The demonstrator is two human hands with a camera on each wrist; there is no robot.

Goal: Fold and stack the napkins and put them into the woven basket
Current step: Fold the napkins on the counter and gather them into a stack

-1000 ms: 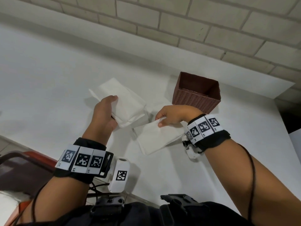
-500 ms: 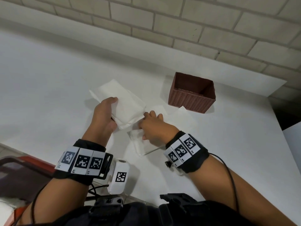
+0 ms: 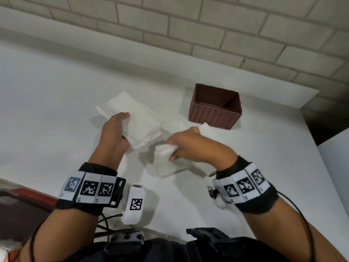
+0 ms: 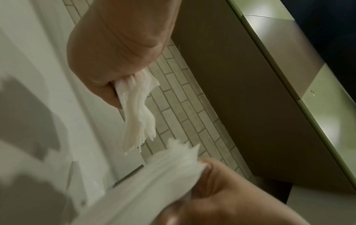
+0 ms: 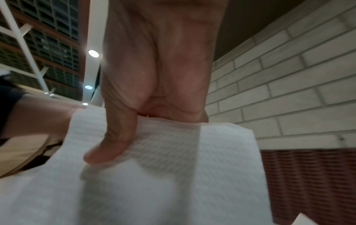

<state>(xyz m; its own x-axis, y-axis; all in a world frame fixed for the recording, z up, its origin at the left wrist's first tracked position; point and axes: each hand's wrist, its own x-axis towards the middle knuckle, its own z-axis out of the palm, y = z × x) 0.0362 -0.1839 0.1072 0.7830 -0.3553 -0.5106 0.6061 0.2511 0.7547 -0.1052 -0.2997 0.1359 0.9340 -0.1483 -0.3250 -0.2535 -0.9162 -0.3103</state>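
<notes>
Left hand [image 3: 115, 133] grips folded napkin stack [image 3: 136, 118]; right hand [image 3: 196, 146] pinches single napkin [image 3: 166, 151] near brown basket [image 3: 213, 115].

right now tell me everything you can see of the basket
The basket is a small reddish-brown box, square, with ribbed woven-look walls and an open top. It stands upright on the white table near the brick wall, beyond the right hand. What shows of its inside holds no napkins; the near part of the floor is hidden. Neither hand touches it. A white napkin corner rises just in front of its near wall; contact cannot be told.
</notes>
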